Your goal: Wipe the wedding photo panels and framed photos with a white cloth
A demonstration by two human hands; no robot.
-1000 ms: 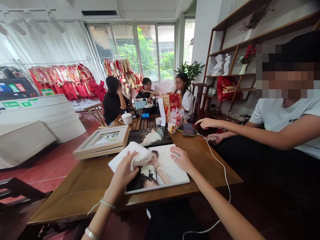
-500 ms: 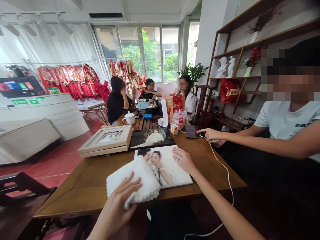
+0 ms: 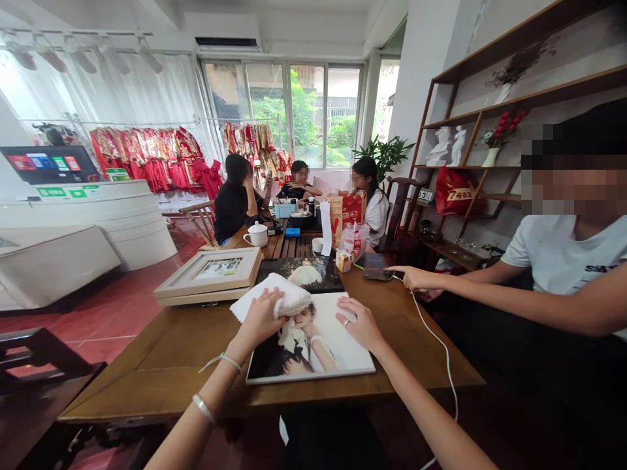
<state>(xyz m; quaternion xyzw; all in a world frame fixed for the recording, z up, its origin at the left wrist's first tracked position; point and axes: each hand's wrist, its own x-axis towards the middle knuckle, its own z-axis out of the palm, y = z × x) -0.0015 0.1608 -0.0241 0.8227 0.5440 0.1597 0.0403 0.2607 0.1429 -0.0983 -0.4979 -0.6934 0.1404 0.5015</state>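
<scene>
Currently, the left hand (image 3: 262,320) is grasping a bunched white cloth (image 3: 277,295) over the far left corner of a photo panel (image 3: 343,349), while the right hand (image 3: 361,325) is clutching nothing, its spread fingers resting on the panel's right side. The panel is lying face up at the near edge of a brown wooden table (image 3: 186,352). Just behind the panel a dark print (image 3: 304,273) is lying flat; wooden frames (image 3: 210,274) are resting to the panel's far left, and a phone (image 3: 377,266) is lying beyond its far right corner, a co-worker's hand (image 3: 416,277) reaching to the phone's edge. Well beyond the panel, red garments (image 3: 147,160) are hanging to the left, and a shelf unit (image 3: 519,102) is standing to the right. Compared with half a second ago, the cloth is no longer draping over the panel's near left part but covering its far left corner, leaving the dark near side showing; the right hand is keeping its place. By count, one cloth, one panel, one dark print, one phone and one lidded mug (image 3: 257,235) are showing, two statuettes (image 3: 449,145) are standing on the shelves, and four other people are sitting around.
</scene>
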